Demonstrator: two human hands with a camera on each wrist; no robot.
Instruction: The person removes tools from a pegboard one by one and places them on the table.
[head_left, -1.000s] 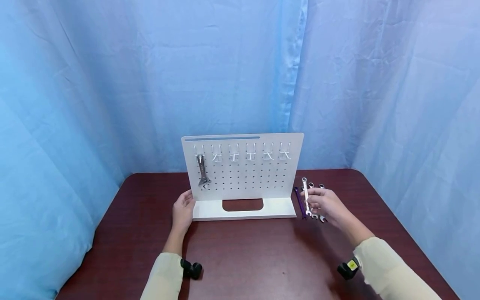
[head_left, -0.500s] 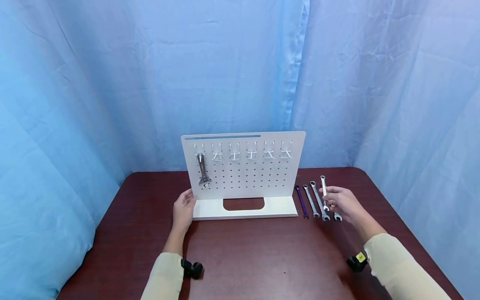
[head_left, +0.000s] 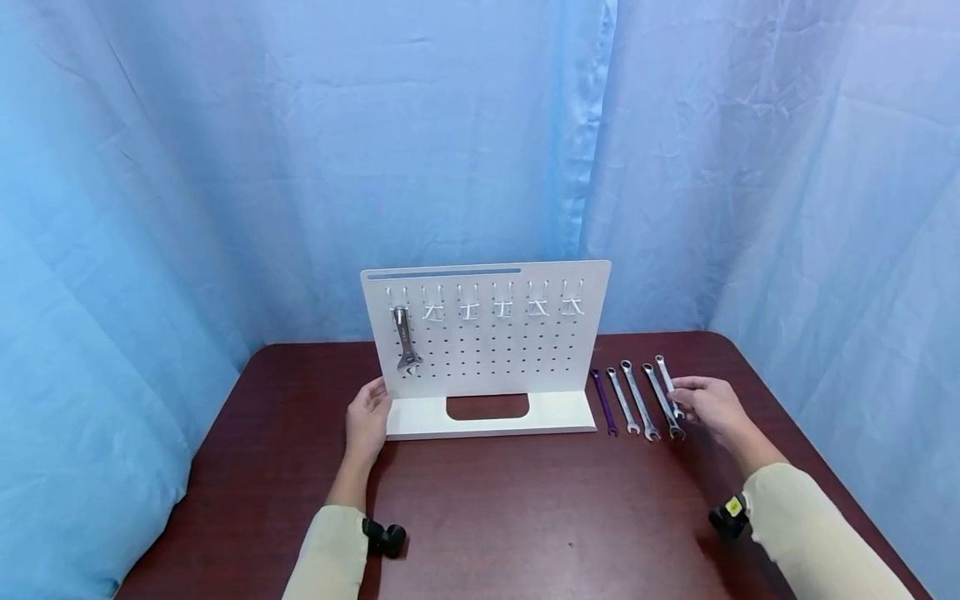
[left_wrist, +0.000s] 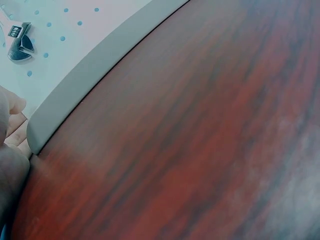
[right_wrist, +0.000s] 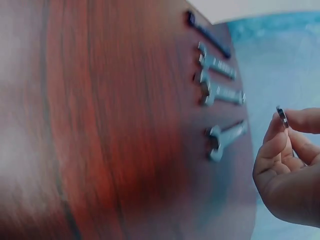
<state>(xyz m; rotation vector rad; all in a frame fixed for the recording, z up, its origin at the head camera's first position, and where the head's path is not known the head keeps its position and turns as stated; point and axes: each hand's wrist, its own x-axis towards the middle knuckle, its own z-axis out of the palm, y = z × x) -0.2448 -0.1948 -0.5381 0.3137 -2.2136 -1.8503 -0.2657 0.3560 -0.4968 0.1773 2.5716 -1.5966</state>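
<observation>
A white pegboard stand [head_left: 487, 375] stands on the table, an adjustable wrench [head_left: 406, 342] hanging from its leftmost hook. My left hand [head_left: 367, 421] grips the board's lower left edge; in the left wrist view the thumb and fingers [left_wrist: 17, 132] meet it at the corner. At the right, my right hand [head_left: 708, 406] pinches a small silver combination wrench [head_left: 665, 379] between thumb and fingers, held at the right end of a row. Beside it lie several wrenches: a purple one [head_left: 604, 402], silver ones [head_left: 623, 402] and, closest to the hand, another silver wrench [head_left: 660, 396].
Several white double hooks [head_left: 503, 305] on the board hold nothing. Blue curtains [head_left: 450, 125] hang around the dark red wooden table [head_left: 517, 508]. Small black cameras [head_left: 385, 538] are strapped at both wrists, by the sleeve cuffs.
My right hand has carried the small combination wrench rightward past the row and lowered it toward the table at the right end. My left hand has stayed at the board's edge.
</observation>
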